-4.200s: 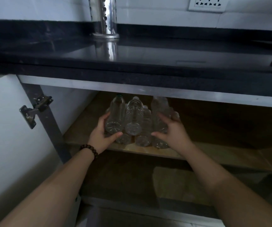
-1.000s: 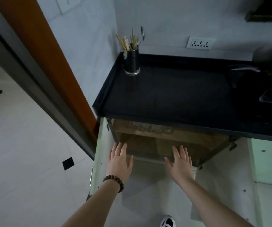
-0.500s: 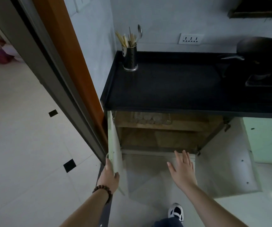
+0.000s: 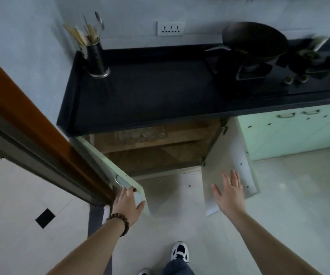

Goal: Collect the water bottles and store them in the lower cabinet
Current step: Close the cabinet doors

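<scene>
Now the left hand (image 4: 128,205) is gripping the outer edge of the left cabinet door (image 4: 110,165), with the fingers closed around it near the metal handle (image 4: 122,183). Beside it, the right hand (image 4: 229,193) is hovering flat and empty, fingers spread, before the right cabinet door (image 4: 227,155). Beyond both hands, the water bottles (image 4: 138,135) are lying on the upper shelf (image 4: 180,142) inside the lower cabinet (image 4: 209,147).

No readable text, labels, brand names or numbers appear anywhere in the frame. The white wall socket plate (image 4: 170,28) at upper centre shows only dark pin holes. The black-and-white shoe (image 4: 180,252) at the bottom may carry a marking, but it is too blurred to read.
</scene>
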Available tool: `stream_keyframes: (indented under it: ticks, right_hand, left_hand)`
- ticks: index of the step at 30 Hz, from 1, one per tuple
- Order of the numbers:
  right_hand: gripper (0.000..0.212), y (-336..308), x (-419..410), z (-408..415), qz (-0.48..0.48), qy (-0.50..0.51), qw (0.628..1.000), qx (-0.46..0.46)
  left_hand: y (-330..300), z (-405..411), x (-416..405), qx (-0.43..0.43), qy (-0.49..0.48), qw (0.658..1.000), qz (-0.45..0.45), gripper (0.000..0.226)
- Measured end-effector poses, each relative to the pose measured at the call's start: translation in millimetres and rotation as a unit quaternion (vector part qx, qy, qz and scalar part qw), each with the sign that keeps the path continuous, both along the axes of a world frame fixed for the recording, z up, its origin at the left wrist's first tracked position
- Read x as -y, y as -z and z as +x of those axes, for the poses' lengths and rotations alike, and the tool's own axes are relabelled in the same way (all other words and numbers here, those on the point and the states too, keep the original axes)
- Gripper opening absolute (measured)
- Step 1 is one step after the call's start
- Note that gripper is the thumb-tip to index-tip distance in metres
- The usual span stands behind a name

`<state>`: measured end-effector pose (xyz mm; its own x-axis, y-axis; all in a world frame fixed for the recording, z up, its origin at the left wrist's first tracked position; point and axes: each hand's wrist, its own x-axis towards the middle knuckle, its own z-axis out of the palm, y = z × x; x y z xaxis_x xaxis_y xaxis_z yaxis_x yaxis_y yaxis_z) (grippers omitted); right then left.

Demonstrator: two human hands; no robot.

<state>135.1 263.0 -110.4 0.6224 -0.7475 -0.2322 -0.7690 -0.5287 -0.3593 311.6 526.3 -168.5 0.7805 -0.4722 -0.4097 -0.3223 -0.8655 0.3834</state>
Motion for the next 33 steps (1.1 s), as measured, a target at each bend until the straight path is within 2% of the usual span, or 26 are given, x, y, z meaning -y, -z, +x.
stream_keyframes:
  ticks: [8, 14, 19, 21, 24, 26, 29, 33]
  right_hand:
    - [0.073, 6.8, 98.6, -35.9, -0.004, 0.093, 0.996, -0.001]
    - [0.085, 26.7, 127.6, -44.5, 0.105, 0.118, 0.987, -0.028]
    - [0.046, 40.2, 114.7, -34.1, 0.117, 0.140, 0.983, -0.029]
    - [0.049, 40.7, 101.0, -27.5, 0.123, 0.113, 0.986, -0.024]
    - [0.085, 46.4, 73.3, -13.3, 0.148, 0.020, 0.989, 0.011]
    - [0.099, 52.0, 55.7, 2.1, 0.137, -0.072, 0.988, -0.002]
    - [0.105, 51.6, 30.7, 36.7, 0.121, -0.145, 0.982, -0.019]
    - [0.109, 48.8, 8.5, 90.8, 0.149, -0.136, 0.979, -0.014]
  left_hand:
    - [-4.6, 23.4, 68.0, -0.008, 0.005, 1.000, -0.017, 0.061]
    - [-10.5, 39.0, 101.1, -0.041, -0.009, 0.999, -0.007, 0.065]
    - [-9.5, 38.8, 103.0, -0.021, -0.015, 0.999, -0.020, 0.064]
    - [-5.3, 37.2, 95.4, 0.013, -0.003, 1.000, -0.024, 0.063]
    - [0.8, 38.6, 83.1, 0.070, 0.011, 0.997, -0.003, 0.069]
    - [4.8, 41.0, 74.3, 0.077, 0.015, 0.997, 0.010, 0.080]
    - [10.1, 45.5, 65.1, 0.050, 0.046, 0.997, 0.030, 0.096]
    - [14.7, 56.0, 71.8, 0.007, 0.054, 0.997, 0.053, 0.101]
